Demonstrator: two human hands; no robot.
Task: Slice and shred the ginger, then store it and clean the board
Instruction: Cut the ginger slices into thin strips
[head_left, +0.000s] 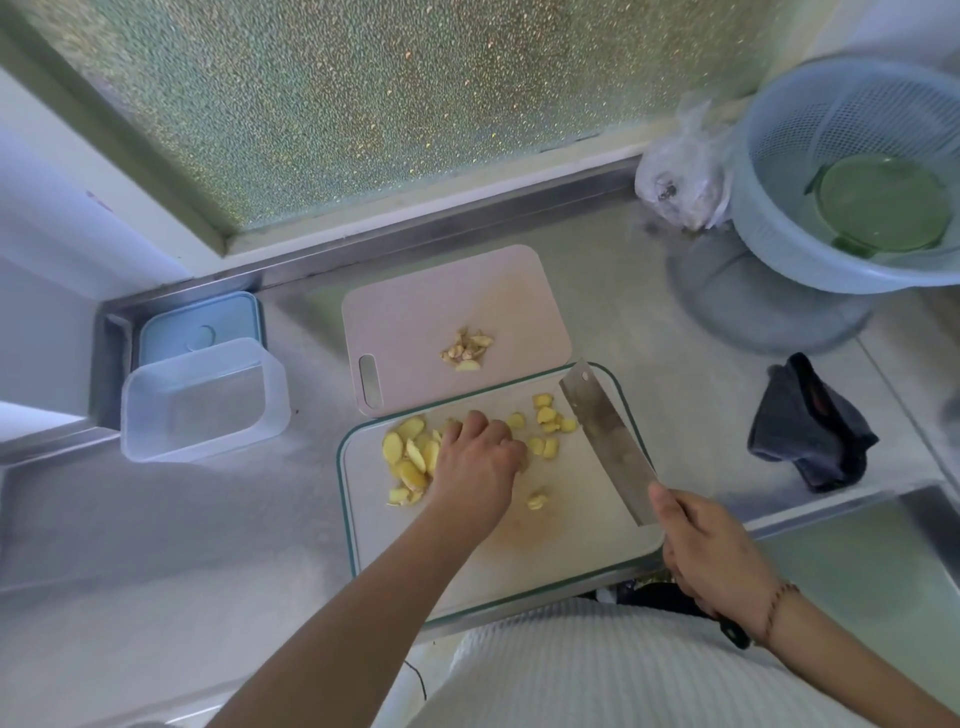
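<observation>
Gathering sliced ginger for shredding.
On the green-rimmed board (571, 551) our left hand (480, 457) rests curled over the ginger slices (410, 457), apparently bunching them; our right hand (711, 556) grips the cleaver (608, 441) at the board's right edge. Next, we judge, stack the slices and cut strips.

Blue colander (831, 171) holding a green lid (883, 205), crumpled plastic bag (675, 176), dark cloth (810, 426)

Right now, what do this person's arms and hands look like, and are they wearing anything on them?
Both forearms are bare, with no sleeves or gloves in view. The right hand has a thin reddish-brown braided bracelet round its wrist. The left hand wears nothing that I can see: no ring, watch or band.
</observation>
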